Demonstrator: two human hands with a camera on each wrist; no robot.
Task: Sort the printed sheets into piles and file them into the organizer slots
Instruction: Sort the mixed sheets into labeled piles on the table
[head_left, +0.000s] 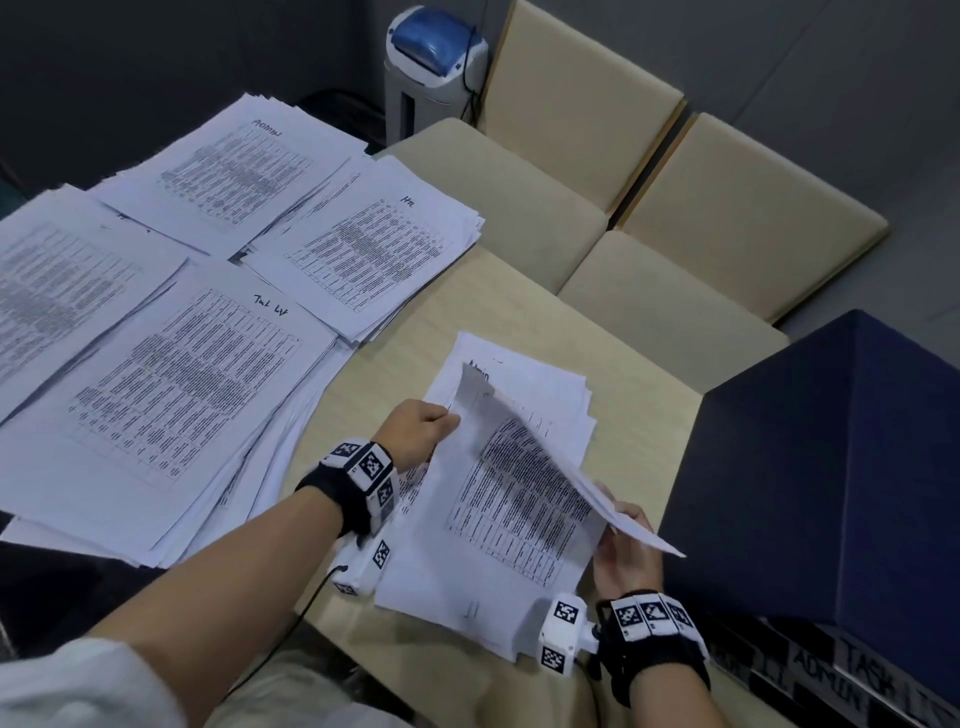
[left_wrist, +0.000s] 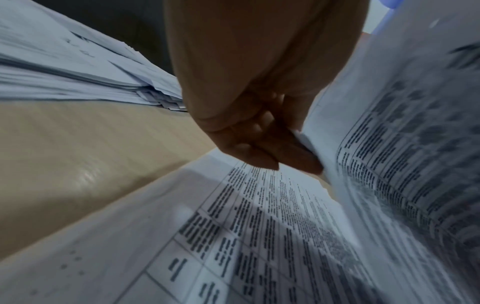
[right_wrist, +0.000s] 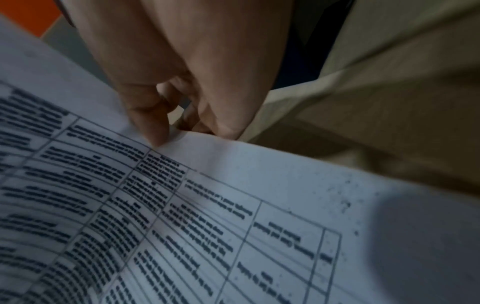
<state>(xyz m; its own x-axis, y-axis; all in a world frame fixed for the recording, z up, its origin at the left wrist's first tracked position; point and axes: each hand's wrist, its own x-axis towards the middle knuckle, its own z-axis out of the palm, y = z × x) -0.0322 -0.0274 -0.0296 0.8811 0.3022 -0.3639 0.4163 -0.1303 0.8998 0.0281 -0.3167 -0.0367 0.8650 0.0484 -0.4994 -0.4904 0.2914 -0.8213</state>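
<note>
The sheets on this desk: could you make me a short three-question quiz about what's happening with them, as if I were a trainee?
1. True or false: both hands hold the lifted sheet.
2. The lifted sheet came off which pile?
A. the pile marked HR
B. the small stack nearest the person
C. the far pile marked ADMIN
3. Fill in: the dark blue organizer stands on the person's ____ side.

Key
1. True: the left hand pinches its far edge, the right hand its near corner.
2. B
3. right
</note>
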